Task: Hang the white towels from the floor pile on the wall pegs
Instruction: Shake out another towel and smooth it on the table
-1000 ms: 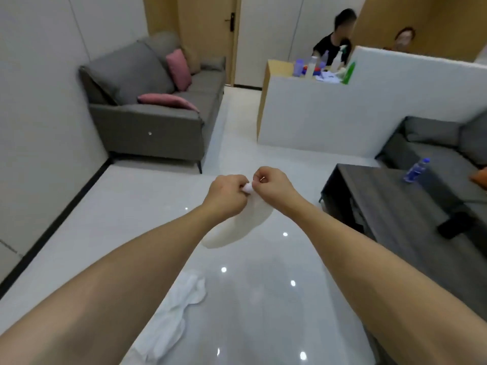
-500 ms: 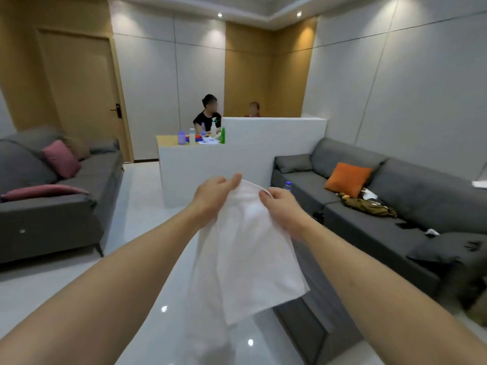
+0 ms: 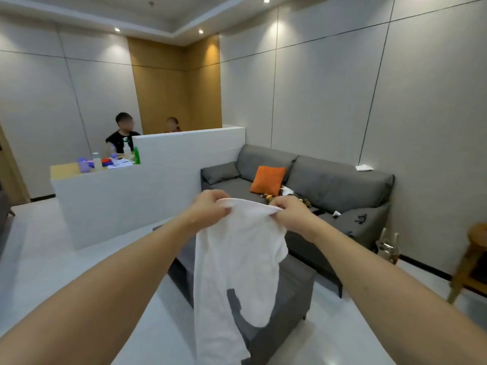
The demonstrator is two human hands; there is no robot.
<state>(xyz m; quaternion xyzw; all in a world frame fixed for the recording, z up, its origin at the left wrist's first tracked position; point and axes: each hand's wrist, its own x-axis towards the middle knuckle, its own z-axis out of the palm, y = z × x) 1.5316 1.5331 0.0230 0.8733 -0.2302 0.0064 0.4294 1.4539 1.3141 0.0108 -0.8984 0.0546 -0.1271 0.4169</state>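
Left hand [image 3: 210, 210] and right hand [image 3: 288, 214] each pinch the towel [image 3: 234, 272] top edge mid-frame; keep that edge taut, find the peg, none visible.

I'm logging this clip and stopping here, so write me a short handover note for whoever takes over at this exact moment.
Left hand: grips the top edge of the white towel.
Right hand: pinches the same edge a little way along.
The towel hangs open between both hands, held up in front of the grey sofa with the orange cushion.
Done: one towel is up and spread out.
Left: hang it on a wall peg. No pegs and no floor pile show in this view, so find them first; the count of towels left cannot be told.
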